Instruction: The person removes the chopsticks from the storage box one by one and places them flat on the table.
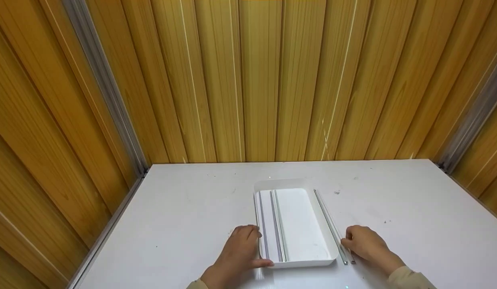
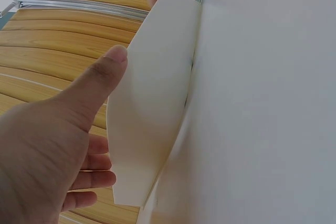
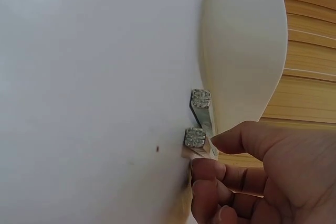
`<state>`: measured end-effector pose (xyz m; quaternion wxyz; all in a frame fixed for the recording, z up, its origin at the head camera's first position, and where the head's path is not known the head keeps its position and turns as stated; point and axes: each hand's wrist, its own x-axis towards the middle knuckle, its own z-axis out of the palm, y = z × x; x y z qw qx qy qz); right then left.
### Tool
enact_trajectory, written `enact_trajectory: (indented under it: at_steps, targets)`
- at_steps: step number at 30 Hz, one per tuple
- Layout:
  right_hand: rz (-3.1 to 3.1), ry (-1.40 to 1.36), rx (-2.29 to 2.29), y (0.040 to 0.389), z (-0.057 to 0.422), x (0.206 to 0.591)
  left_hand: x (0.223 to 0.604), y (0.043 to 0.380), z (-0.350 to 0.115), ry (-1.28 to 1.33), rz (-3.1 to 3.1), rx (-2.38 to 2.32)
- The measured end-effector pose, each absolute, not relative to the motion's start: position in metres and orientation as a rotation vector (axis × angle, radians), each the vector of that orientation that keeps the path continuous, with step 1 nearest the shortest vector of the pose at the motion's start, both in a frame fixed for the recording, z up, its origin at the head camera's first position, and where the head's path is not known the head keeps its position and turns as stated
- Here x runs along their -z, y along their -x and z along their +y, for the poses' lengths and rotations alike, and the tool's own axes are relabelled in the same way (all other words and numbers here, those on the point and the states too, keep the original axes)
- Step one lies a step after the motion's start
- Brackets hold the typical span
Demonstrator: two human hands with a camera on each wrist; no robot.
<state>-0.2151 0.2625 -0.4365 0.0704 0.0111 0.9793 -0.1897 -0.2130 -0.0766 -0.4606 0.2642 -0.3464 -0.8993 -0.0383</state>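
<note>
We count one tray (image 1: 306,224), two rods (image 3: 201,98) beside it (count inside unclear). Left hand (image 1: 241,249) loosely grips tray corner; right hand (image 1: 365,242) pinches outer rod (image 3: 195,138).

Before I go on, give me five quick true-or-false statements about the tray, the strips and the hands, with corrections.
1. The left hand touches the white tray. True.
2. Every strip lies inside the tray. False: two strips lie outside it, along its right side.
3. The right hand is at the far ends of those two outside strips. False: it is at their near ends.
4. The strips in the tray lie toward its left side. True.
5. The tray is held up in the air. False: it sits on the white table.
</note>
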Motion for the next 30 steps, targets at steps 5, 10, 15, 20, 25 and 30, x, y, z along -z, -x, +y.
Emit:
enact_trajectory:
  at_steps: [5, 10, 15, 20, 25, 30]
  targets:
    - [2.964, -0.009, 0.567, 0.214, 0.264, 0.433, 0.462, 0.213, -0.077, 0.934, -2.410, 0.079]
    - [2.974, 0.001, 0.577, 0.214, 0.265, 0.428, 0.462, 0.214, -0.076, 0.926, -2.431, 0.074]
    - [2.985, 0.006, 0.573, 0.215, 0.264, 0.424, 0.460, 0.213, -0.076, 0.927, -2.455, 0.081]
    - [2.997, 0.015, 0.571, 0.218, 0.261, 0.416, 0.458, 0.212, -0.076, 0.920, -2.487, 0.091]
    - [3.027, 0.043, 0.590, 0.220, 0.255, 0.407, 0.458, 0.212, -0.076, 0.917, -2.488, 0.096]
    - [3.071, 0.098, 0.619, 0.221, 0.249, 0.402, 0.459, 0.213, -0.075, 0.920, -2.496, 0.131]
